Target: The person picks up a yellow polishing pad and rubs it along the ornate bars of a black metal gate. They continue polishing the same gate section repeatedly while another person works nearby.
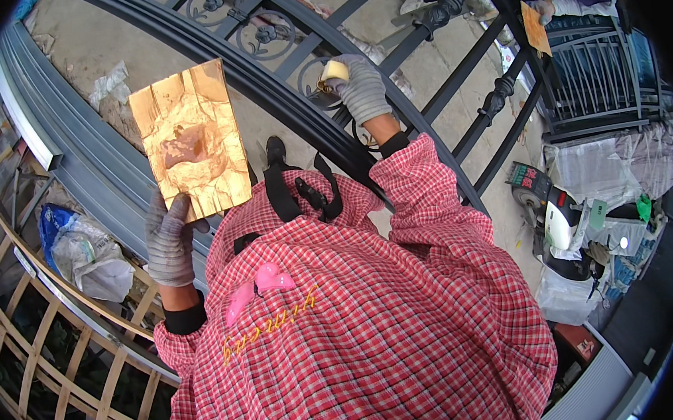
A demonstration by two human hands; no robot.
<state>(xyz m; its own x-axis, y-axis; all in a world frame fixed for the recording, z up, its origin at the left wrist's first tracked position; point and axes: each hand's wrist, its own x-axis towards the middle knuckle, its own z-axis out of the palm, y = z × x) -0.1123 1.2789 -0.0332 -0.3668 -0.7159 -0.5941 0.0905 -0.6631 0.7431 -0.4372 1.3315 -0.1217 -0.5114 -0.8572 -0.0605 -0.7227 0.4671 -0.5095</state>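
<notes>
A gold-coloured rectangular board (194, 142) is gripped at its lower edge by my gloved left hand (170, 242); its face is wrinkled and shiny, with a brownish patch in the middle. My right hand (360, 92), also in a grey glove, is closed on a small pale yellow sponge (334, 72). The sponge is over a ring-shaped ornament of the dark metal railing (249, 78). Whether it touches the metal I cannot tell. Rings with flower shapes (265, 34) run along the railing beyond my right hand.
Long grey metal profiles (76, 113) lie at the left, beside a wooden lattice (87, 384) and a white-and-blue sack (88, 252). At the top right, another person's hand (545, 10) holds an orange-gold board (534, 29). A scooter (558, 223) stands at the right.
</notes>
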